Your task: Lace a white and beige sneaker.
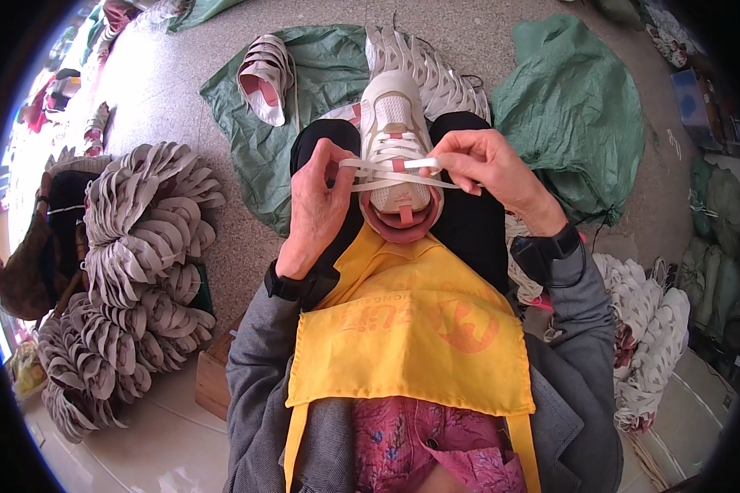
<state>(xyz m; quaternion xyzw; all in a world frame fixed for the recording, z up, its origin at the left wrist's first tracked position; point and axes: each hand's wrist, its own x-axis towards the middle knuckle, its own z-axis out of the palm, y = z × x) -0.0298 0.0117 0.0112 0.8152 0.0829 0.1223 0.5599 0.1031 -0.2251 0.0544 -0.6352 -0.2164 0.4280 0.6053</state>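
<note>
1. I see a white-and-pink sneaker [393, 111] at the person's lap, between the black-trousered knees, toe pointing away and pink-lined heel opening nearest the body.
2. The left hand [316, 193] has thumb and forefinger pinched together on a white shoelace [384, 176].
3. The right hand [487, 164] also pinches the shoelace, its fingers curled in; strands cross above the sneaker's tongue between both hands.
4. Below, I have a yellow apron [411, 378].
5. Beyond the left knee, another sneaker [266, 78] lies on a green sheet [247, 160].
6. Grey shoe parts [144, 205] are stacked at left.
</note>
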